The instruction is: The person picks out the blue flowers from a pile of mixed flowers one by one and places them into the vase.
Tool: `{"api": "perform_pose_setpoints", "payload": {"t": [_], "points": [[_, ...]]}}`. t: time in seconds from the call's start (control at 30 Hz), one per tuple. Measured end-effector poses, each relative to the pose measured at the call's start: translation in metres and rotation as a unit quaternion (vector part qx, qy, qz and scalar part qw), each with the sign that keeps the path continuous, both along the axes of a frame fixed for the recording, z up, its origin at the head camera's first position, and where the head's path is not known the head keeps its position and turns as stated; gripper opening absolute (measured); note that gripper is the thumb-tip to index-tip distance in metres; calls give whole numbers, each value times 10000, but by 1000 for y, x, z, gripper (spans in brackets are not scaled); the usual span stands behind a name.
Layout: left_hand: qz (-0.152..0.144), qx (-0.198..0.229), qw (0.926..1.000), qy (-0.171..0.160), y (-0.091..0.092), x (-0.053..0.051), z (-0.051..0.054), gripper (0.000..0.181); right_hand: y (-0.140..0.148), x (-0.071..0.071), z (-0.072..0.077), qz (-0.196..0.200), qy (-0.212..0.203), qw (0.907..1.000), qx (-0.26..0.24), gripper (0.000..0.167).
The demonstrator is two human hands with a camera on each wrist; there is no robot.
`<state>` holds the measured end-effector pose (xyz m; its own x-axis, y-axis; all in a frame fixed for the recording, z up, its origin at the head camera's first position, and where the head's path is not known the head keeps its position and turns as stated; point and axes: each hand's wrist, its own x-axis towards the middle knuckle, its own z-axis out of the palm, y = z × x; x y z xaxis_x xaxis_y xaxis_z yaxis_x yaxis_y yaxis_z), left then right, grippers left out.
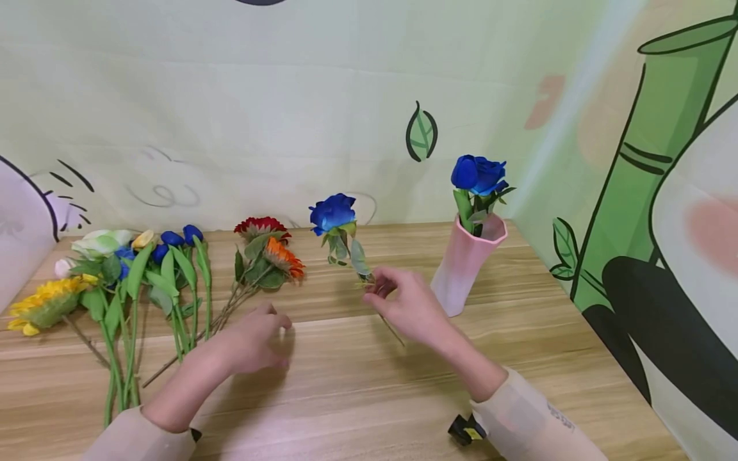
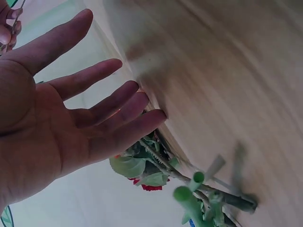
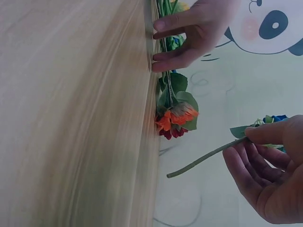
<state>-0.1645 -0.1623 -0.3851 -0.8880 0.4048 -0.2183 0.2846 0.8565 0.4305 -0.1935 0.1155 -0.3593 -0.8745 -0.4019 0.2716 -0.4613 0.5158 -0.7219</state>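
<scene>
Blue rose (image 1: 333, 214) in R hand (image 1: 410, 306)

Head view bright, light mostly soft and even. Pale diagonal streak crosses backdrop (image 1: 259, 115) above and right of vase (image 1: 461, 272). Left of vase, left hand (image 1: 250, 346) slightly blurred, soft-edged shadow on table (image 1: 357, 390). Both wrist views dimmer, softer. Left wrist view: hand shaded, green stems (image 2: 188, 201) out of focus, diffuse shadows on tabletop.

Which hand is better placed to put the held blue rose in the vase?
Probably the right hand: it pinches the blue rose and is nearer the pink vase. The left hand is empty and farther away.
</scene>
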Motion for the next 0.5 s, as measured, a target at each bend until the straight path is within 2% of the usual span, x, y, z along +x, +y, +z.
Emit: {"api": "perform_pose_setpoints", "payload": {"t": [0.27, 0.5], "points": [[-37, -332, 9994, 13, 4, 2, 0, 63, 5, 0, 6, -127, 306, 9993, 155, 7], [-134, -421, 9989, 123, 6, 3, 0, 61, 8, 2, 13, -131, 803, 9963, 258, 9]]}}
